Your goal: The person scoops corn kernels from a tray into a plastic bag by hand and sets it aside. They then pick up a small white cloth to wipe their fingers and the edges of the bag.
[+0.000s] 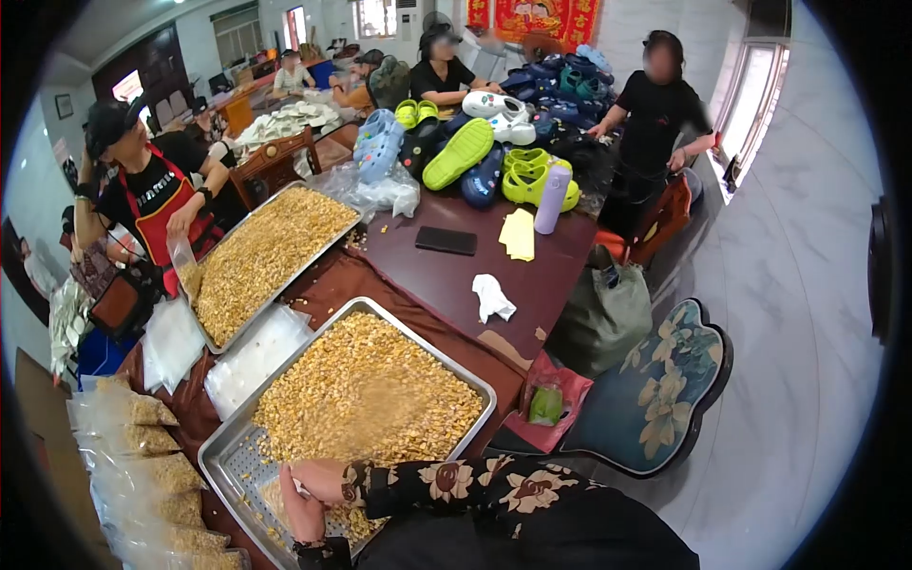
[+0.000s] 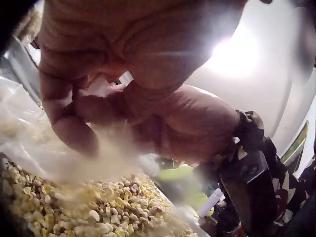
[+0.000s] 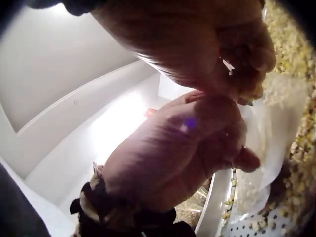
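Over the near corner of a perforated metal tray (image 1: pixel 223 461), both hands meet at the top of a clear plastic bag (image 3: pixel 266 143) holding pale yellow pieces. My left hand (image 1: pixel 302 513) grips the bag's upper edge, its fingers curled in the left wrist view. Reaching across from the right in a floral sleeve, my right hand (image 1: pixel 321 478) pinches the same edge right beside it. The two hands partly hide the bag's mouth. Loose yellow corn kernels (image 1: pixel 366 389) are heaped in the tray around the bag (image 2: pixel 22 128).
Several filled bags (image 1: pixel 142 442) line the left side. Flat empty bags (image 1: pixel 256 356) lie between this tray and a second kernel tray (image 1: pixel 351 211). Beyond are a phone (image 1: pixel 446 240), a purple bottle (image 1: pixel 552 199) and piled clogs (image 1: pixel 459 155). A chair (image 1: pixel 646 399) stands right; other people sit and stand around.
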